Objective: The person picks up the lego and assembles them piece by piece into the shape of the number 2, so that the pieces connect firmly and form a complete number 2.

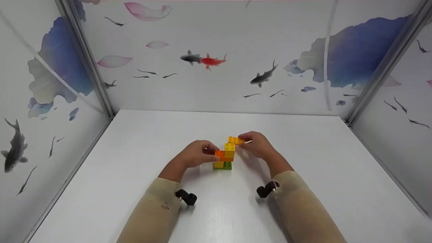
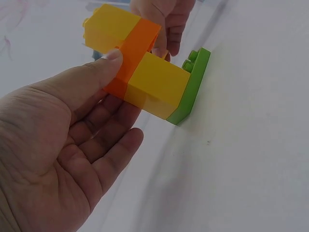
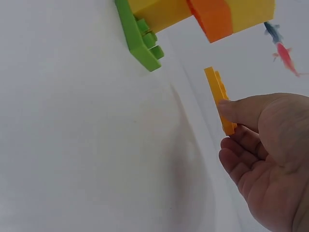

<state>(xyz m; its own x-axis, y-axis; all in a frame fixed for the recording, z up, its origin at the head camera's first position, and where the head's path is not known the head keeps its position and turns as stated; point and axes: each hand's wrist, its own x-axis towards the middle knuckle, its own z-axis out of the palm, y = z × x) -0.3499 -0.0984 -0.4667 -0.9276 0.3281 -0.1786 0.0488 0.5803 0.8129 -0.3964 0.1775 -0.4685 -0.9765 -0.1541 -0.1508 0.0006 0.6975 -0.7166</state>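
Note:
Near the table's middle stands a small stack of toy building bricks. At its base lies a flat green brick (image 2: 190,92) with a yellow brick (image 2: 157,82) on one end. Across that sits an orange brick (image 2: 134,50), topped at the right by another yellow brick (image 1: 229,151). My left hand (image 1: 197,154) pinches the orange brick between thumb and fingers from the left side. Behind the stack and slightly to its right, my right hand (image 1: 258,145) holds a thin yellow-orange brick (image 3: 217,94) by one end, apart from the stack in the right wrist view.
The white table (image 1: 135,202) meets white walls (image 1: 216,91) printed with fish and petals at the back and sides. Metal posts (image 1: 89,60) stand at the corners. A black wrist mount (image 1: 186,196) sticks out from the left sleeve, and another (image 1: 266,189) from the right.

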